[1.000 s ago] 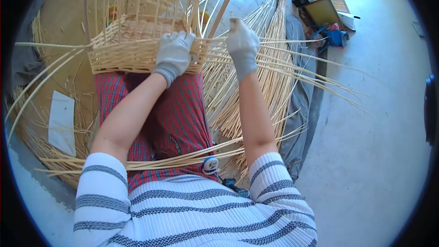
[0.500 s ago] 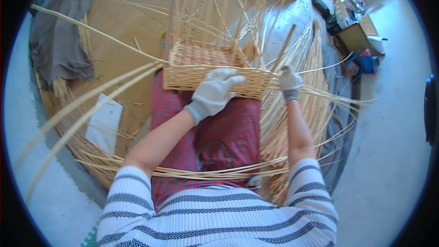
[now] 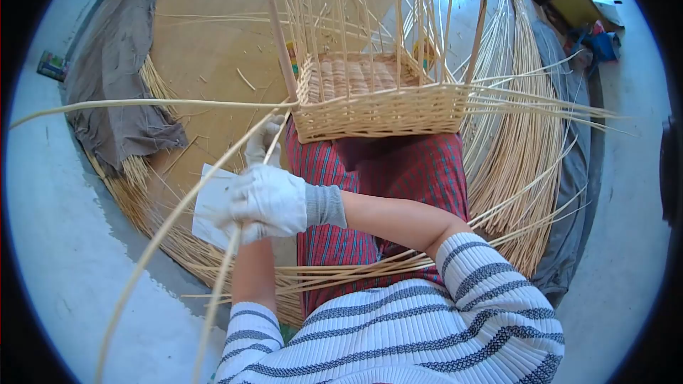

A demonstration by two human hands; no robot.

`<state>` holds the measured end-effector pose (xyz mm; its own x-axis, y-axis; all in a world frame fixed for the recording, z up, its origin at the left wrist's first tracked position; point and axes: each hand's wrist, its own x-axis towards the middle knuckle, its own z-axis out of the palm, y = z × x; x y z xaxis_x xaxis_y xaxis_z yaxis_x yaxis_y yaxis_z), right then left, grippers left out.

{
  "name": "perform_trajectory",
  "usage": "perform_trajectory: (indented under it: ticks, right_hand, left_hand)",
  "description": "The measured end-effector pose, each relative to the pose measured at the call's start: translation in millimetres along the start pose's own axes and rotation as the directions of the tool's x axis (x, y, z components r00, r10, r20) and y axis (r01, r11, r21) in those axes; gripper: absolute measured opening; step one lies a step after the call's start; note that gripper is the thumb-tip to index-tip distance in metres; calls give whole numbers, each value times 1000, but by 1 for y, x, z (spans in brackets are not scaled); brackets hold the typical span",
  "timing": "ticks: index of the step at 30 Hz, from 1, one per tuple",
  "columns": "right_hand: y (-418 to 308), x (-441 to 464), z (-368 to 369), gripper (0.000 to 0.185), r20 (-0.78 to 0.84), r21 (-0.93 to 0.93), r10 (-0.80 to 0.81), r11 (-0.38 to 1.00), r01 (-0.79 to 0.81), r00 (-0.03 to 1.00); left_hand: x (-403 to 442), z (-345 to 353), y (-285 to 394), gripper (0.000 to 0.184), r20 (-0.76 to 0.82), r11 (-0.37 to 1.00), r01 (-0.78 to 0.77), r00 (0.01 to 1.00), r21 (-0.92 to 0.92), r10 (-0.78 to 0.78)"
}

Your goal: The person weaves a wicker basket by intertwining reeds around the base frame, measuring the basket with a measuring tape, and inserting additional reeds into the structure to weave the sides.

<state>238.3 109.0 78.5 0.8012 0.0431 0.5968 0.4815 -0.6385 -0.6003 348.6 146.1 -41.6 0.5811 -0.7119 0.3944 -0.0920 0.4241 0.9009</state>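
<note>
A rectangular wicker basket (image 3: pixel 380 115) with tall upright stakes rests across my knees, its open side up. At its left corner, my gloved left hand (image 3: pixel 262 144) is closed around a pale willow rod (image 3: pixel 273 144) close to the weave. Nearer to me, my gloved right hand (image 3: pixel 267 203) reaches across my body, its fingers wrapped round the same rod. It hides part of my left hand and forearm. Two more long rods run out from that corner, one (image 3: pixel 178 102) to the left and one (image 3: pixel 186 203) down toward me. A thick stick (image 3: pixel 282 46) stands at each front corner.
A large bundle of willow rods (image 3: pixel 523 171) lies on the right. Loose rods (image 3: pixel 356 272) cross my lap. On the left, a grey cloth (image 3: pixel 117 71) covers more rods, and a white sheet (image 3: pixel 213 206) lies by my knee. Rod ends (image 3: pixel 548 105) stick out right of the basket.
My right hand has left the basket's right end and crossed to a rod on the left. My left hand has gone from the front wall to the left corner. The view has shifted.
</note>
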Motion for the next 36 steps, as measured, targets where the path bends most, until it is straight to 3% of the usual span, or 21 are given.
perform_trajectory:
  ticks: [1, 4, 6, 7, 9, 10, 13, 15, 16, 17, 18, 20, 21, 24, 25, 27, 28, 30, 31, 33, 36]
  right_hand:
    - [0, -10, 8, 36, 168, -75, 31, 997, -18, 985]
    - [-2, -38, 15, 33, 182, -101, 67, 994, -49, 981]
    - [-7, -40, 10, 35, 18, -71, 28, 997, -27, 999]
    - [-14, -40, 13, 35, 2, -62, 48, 997, -48, 999]
    - [-16, -26, 10, 29, 62, -157, 115, 982, -104, 991]
    - [-15, -22, 4, 27, 90, -211, 147, 969, -125, 985]
    - [-21, -32, -20, 23, -87, -160, 270, 946, -281, 959]
    - [-13, -51, -57, 8, -516, -42, 324, 915, -401, 793]
    - [13, -64, -69, 10, -648, 218, 261, 964, -154, 716]
    - [56, -94, -73, 28, -708, 236, 286, 958, -165, 646]
    - [108, -129, -66, 49, -709, 591, 686, 705, -392, 166]
    - [124, -124, -114, 56, -507, 861, 839, 482, 163, 197]
    - [124, -121, -118, 56, -502, 865, 837, 478, 154, 219]
    - [112, -128, -121, 32, -533, 818, 788, 573, -50, 309]
    - [102, -129, -126, 32, -533, 813, 783, 579, -60, 321]
    - [83, -135, -136, 17, -414, 803, 783, 555, -220, 464]
    - [86, -146, -143, 19, -355, 687, 802, 573, -447, 481]
    - [93, -150, -141, 18, -429, 586, 785, 619, -524, 447]
    - [96, -150, -141, 16, -517, 475, 746, 657, -586, 419]
    - [99, -146, -137, 13, -543, 447, 757, 627, -638, 363]
    - [105, -142, -128, 9, -608, 448, 745, 608, -656, 275]
  left_hand:
    - [3, -14, -8, 36, 6, 1000, 15, 1000, 7, -15]
    - [45, -34, -23, 28, 271, 969, 244, 935, -18, -231]
    - [77, 16, -5, 37, -22, 988, 107, 994, 108, -106]
    - [85, 21, -14, 37, -9, 985, 129, 992, 113, -129]
    - [115, 29, -35, 81, 122, 833, 516, 856, -198, -502]
    - [124, 19, -43, 85, 364, 780, 539, 829, -318, -425]
    - [124, 19, -58, 88, 291, 726, 499, 866, -473, -406]
    - [125, 18, -55, 90, 295, 703, 521, 854, -485, -429]
    - [124, 20, -54, 91, 256, 682, 511, 857, -523, -446]
    - [121, 23, -54, 91, 213, 658, 495, 860, -568, -463]
    - [118, 25, -55, 91, 205, 655, 491, 861, -575, -465]
    - [119, 23, -52, 82, 423, 636, 510, 855, -579, -300]
    - [121, 23, -47, 82, 407, 643, 490, 867, -589, -288]
    - [118, 20, -35, 44, 380, 694, 562, 824, -450, -421]
    - [117, 21, -24, 44, 375, 696, 550, 832, -462, -409]
    - [107, 20, -4, 48, 265, 858, 505, 844, -97, -467]
    - [102, 14, -7, 48, 259, 856, 505, 846, -111, -466]
    - [89, -3, -10, 56, 459, 917, 297, 798, 265, -391]
    - [81, 2, -13, 56, 454, 920, 297, 803, 256, -386]
    - [66, 24, -22, 54, 149, 858, 422, 866, 293, -477]
    - [62, 33, -29, 56, 56, 870, 361, 915, 336, -400]
